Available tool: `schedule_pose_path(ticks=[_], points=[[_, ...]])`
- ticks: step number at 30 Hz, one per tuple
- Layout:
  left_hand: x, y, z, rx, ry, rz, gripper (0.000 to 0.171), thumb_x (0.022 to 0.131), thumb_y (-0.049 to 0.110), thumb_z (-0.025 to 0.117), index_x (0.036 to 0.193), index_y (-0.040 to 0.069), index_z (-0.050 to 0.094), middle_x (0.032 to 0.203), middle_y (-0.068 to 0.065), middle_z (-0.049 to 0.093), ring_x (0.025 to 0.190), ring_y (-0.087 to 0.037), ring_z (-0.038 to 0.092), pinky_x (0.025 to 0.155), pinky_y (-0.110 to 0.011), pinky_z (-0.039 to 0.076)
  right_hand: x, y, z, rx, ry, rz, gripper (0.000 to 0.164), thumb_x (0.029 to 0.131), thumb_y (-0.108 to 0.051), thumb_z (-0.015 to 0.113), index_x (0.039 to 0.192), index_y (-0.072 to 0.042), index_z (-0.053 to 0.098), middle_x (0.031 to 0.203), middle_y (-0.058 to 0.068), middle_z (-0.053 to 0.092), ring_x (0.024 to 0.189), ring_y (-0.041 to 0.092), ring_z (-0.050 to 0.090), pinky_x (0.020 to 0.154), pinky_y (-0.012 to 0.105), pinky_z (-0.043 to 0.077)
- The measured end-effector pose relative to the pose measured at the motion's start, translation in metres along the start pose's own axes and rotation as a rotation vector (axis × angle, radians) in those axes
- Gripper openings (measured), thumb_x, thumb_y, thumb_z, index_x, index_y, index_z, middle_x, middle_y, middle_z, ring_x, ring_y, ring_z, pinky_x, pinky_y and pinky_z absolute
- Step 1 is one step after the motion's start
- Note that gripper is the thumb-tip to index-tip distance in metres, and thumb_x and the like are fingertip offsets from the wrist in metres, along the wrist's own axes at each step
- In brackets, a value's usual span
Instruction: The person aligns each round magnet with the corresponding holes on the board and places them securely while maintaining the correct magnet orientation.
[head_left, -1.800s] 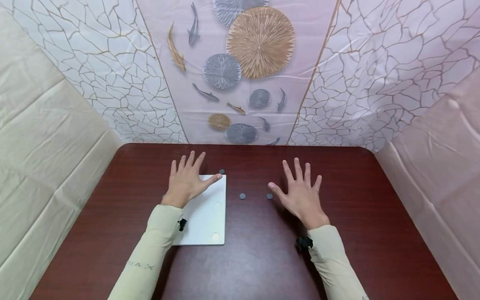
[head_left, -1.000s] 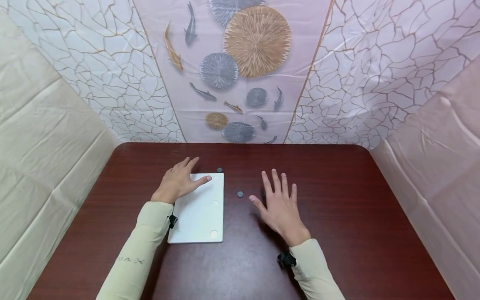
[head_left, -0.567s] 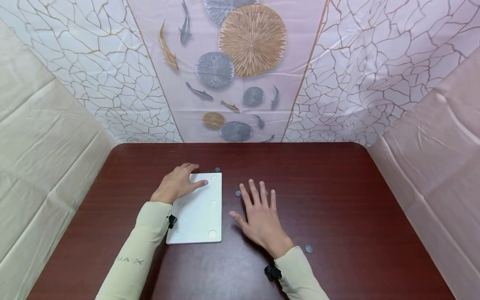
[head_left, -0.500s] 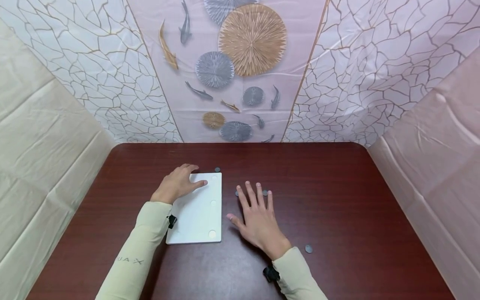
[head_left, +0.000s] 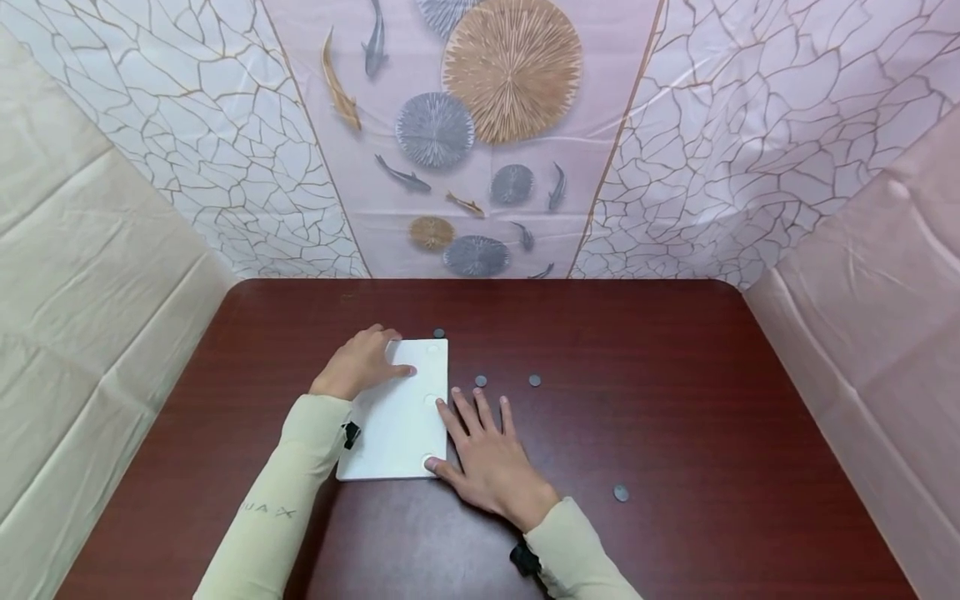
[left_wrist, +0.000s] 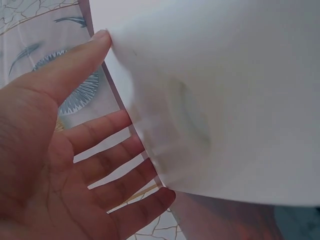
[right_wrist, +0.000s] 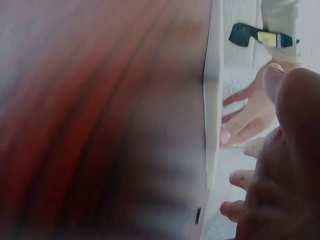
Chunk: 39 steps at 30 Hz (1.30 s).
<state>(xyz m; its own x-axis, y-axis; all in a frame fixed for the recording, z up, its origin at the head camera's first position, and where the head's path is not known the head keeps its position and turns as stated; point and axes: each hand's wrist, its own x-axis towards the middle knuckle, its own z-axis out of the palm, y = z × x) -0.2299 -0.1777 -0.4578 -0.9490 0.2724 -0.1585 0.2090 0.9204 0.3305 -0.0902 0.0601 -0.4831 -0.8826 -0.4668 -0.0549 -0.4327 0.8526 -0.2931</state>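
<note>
A flat white rectangular board (head_left: 393, 425) with shallow round recesses along its right side lies on the table. My left hand (head_left: 362, 362) is at its far left corner, thumb over the top face. In the left wrist view, the extended fingers of that hand (left_wrist: 100, 165) reach the edge of the board (left_wrist: 250, 100). My right hand (head_left: 491, 467) is spread at the board's right side, thumb near the closest recess and index fingertip over the right border. The right wrist view shows this hand (right_wrist: 280, 170) beside the board's pale edge (right_wrist: 213, 100).
Small round grey discs lie about: one (head_left: 438, 333) by the board's far edge, two (head_left: 481, 381) beyond my right hand, one (head_left: 621, 493) right of that wrist. The dark red-brown table (head_left: 712, 400) is bounded by a patterned cloth (head_left: 510, 192) behind and pale cloth sides.
My right hand has moved left and nearer, from the table's right part to the board's edge, uncovering discs. My left hand's fingers have lowered and drawn in at the far left corner.
</note>
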Motion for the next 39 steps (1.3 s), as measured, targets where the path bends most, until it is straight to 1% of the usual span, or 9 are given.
schedule_pose_path(ticks=[3, 6, 9, 13, 21, 25, 31, 36, 39], points=[[0.003, 0.0, 0.0, 0.001, -0.004, -0.015, 0.073, 0.091, 0.044, 0.083, 0.146, 0.001, 0.059, 0.142, -0.022, 0.058, 0.124, -0.039, 0.062, 0.103, -0.055, 0.051, 0.004, -0.006, 0.0, 0.087, 0.031, 0.009, 0.08, 0.107, -0.059, 0.052, 0.168, -0.015, 0.027, 0.173, 0.016, 0.024, 0.158, 0.043, 0.026, 0.123, 0.063, 0.026], [0.006, 0.001, 0.0, -0.006, -0.008, -0.028, 0.075, 0.091, 0.044, 0.083, 0.147, 0.0, 0.058, 0.145, -0.024, 0.056, 0.125, -0.041, 0.061, 0.105, -0.055, 0.051, 0.008, -0.012, -0.001, 0.188, 0.088, 0.044, 0.084, 0.103, -0.05, 0.066, 0.165, -0.007, 0.031, 0.168, 0.023, 0.031, 0.151, 0.044, 0.037, 0.116, 0.057, 0.04], [0.008, 0.001, -0.001, -0.013, -0.014, -0.042, 0.076, 0.091, 0.044, 0.083, 0.148, 0.0, 0.057, 0.147, -0.025, 0.054, 0.127, -0.042, 0.06, 0.106, -0.055, 0.05, 0.012, -0.018, -0.001, 0.219, 0.114, 0.08, 0.091, 0.098, -0.047, 0.075, 0.163, -0.001, 0.032, 0.164, 0.028, 0.036, 0.147, 0.045, 0.043, 0.111, 0.054, 0.046], [0.011, 0.001, -0.003, -0.017, -0.017, -0.058, 0.077, 0.091, 0.044, 0.084, 0.149, 0.001, 0.057, 0.148, -0.024, 0.054, 0.128, -0.041, 0.059, 0.108, -0.054, 0.049, 0.014, -0.028, 0.0, 0.197, 0.14, 0.098, 0.095, 0.094, -0.048, 0.079, 0.161, 0.003, 0.034, 0.157, 0.03, 0.044, 0.141, 0.045, 0.049, 0.109, 0.054, 0.048], [0.011, -0.002, -0.008, -0.01, -0.014, -0.057, 0.078, 0.091, 0.044, 0.084, 0.148, -0.001, 0.056, 0.147, -0.024, 0.054, 0.129, -0.042, 0.058, 0.109, -0.054, 0.048, 0.02, -0.051, 0.009, 0.062, 0.3, 0.141, 0.099, 0.084, -0.049, 0.089, 0.148, 0.013, 0.047, 0.135, 0.027, 0.062, 0.115, 0.038, 0.062, 0.097, 0.044, 0.054], [0.009, -0.003, -0.007, -0.007, -0.014, -0.062, 0.078, 0.091, 0.043, 0.084, 0.148, -0.001, 0.056, 0.147, -0.024, 0.054, 0.13, -0.043, 0.057, 0.108, -0.054, 0.048, 0.022, -0.062, 0.012, 0.07, 0.299, 0.177, 0.102, 0.082, -0.05, 0.089, 0.147, 0.015, 0.046, 0.125, 0.029, 0.061, 0.108, 0.037, 0.059, 0.089, 0.039, 0.056], [0.008, -0.001, -0.002, -0.013, -0.043, -0.052, 0.078, 0.091, 0.044, 0.084, 0.148, -0.002, 0.055, 0.146, -0.023, 0.053, 0.132, -0.043, 0.054, 0.109, -0.054, 0.048, 0.022, -0.071, 0.013, 0.193, 0.274, 0.292, 0.1, 0.083, -0.041, 0.092, 0.146, 0.02, 0.043, 0.117, 0.03, 0.054, 0.107, 0.041, 0.061, 0.08, 0.04, 0.06], [0.006, 0.002, -0.001, -0.023, -0.052, -0.071, 0.077, 0.091, 0.042, 0.084, 0.148, -0.002, 0.055, 0.148, -0.023, 0.052, 0.134, -0.043, 0.052, 0.11, -0.055, 0.047, 0.025, -0.067, 0.01, 0.205, 0.276, 0.315, 0.081, 0.081, -0.033, 0.094, 0.125, 0.022, 0.054, 0.104, 0.026, 0.053, 0.088, 0.037, 0.067, 0.073, 0.038, 0.061], [0.005, 0.004, 0.002, -0.031, -0.047, -0.071, 0.076, 0.092, 0.042, 0.084, 0.148, -0.001, 0.055, 0.148, -0.023, 0.051, 0.134, -0.043, 0.051, 0.108, -0.055, 0.048, 0.026, -0.061, 0.008, 0.202, 0.24, 0.316, 0.072, 0.081, -0.032, 0.094, 0.117, 0.019, 0.058, 0.099, 0.024, 0.054, 0.078, 0.036, 0.069, 0.069, 0.038, 0.061]])
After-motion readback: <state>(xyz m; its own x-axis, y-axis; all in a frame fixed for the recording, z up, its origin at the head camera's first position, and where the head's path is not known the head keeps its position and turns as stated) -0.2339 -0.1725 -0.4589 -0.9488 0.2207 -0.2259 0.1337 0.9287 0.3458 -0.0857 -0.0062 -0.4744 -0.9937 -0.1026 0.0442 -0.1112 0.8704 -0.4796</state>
